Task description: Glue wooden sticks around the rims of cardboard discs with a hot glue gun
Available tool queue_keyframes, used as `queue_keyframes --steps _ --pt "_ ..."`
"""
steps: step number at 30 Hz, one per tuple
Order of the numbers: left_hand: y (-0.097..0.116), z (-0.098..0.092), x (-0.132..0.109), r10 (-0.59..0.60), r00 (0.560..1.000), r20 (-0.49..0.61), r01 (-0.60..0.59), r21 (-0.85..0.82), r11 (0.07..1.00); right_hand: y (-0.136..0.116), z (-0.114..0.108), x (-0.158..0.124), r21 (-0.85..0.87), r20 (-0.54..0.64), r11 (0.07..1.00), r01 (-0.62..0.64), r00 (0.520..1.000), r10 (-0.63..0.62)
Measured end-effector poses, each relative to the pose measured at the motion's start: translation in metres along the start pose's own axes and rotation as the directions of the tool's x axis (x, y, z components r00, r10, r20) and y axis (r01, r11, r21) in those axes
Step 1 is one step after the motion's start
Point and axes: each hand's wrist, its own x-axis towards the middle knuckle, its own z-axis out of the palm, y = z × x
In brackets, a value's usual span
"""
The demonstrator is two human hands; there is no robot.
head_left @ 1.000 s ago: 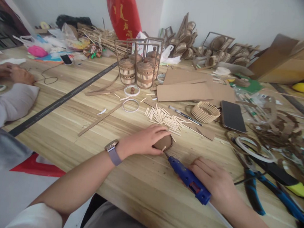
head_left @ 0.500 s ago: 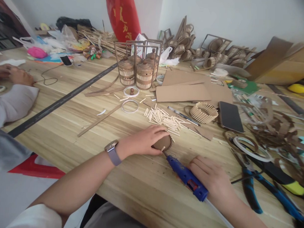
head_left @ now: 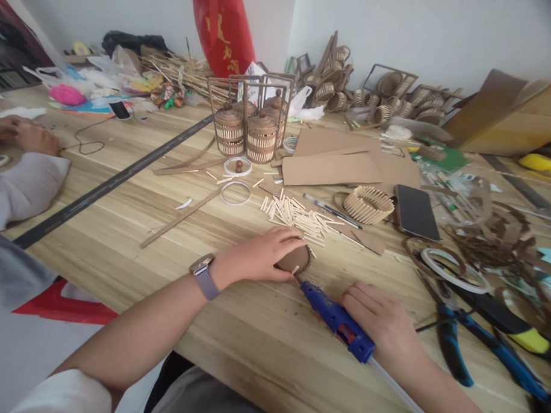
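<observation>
Near the middle of the table, my left hand point(head_left: 267, 254) is closed around a small round brown disc point(head_left: 295, 259) with short sticks along its edge. My right hand point(head_left: 375, 309) grips a blue glue gun point(head_left: 335, 320), its nozzle touching or almost touching the disc's near edge by my left thumb. A clear glue stick point(head_left: 400, 391) trails from the gun's rear. Just beyond the disc lies a pile of short wooden sticks point(head_left: 295, 216). A ring of upright sticks point(head_left: 368, 205) stands to the right of the pile.
Pliers point(head_left: 455, 345), a cutter point(head_left: 502, 317) and a white ring point(head_left: 456, 270) lie at the right. A phone point(head_left: 417, 211) and cardboard point(head_left: 331, 168) are farther back, with small lidded baskets point(head_left: 261, 137) behind. Another person's hands point(head_left: 36, 138) rest at the left edge.
My right hand and the glue gun have shifted very slightly left in view, as have the objects at the right. My left hand keeps its place on the disc.
</observation>
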Motion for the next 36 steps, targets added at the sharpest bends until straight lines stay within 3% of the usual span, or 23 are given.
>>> queue_keyframes --steps 29,33,36 --pt "0.000 0.001 0.000 0.002 1.000 0.005 -0.002 -0.004 1.000 -0.004 -0.005 0.006 -0.114 -0.020 0.993 0.028 0.999 -0.030" --pt "0.000 0.000 0.000 0.008 1.000 0.006 -0.008 -0.011 1.000 0.002 -0.006 -0.001 -0.087 -0.063 0.994 -0.070 0.996 0.064" --pt "-0.001 0.000 0.000 0.008 1.000 0.015 -0.007 -0.012 1.000 0.007 -0.012 -0.005 0.042 -0.080 0.984 -0.173 0.981 0.176"
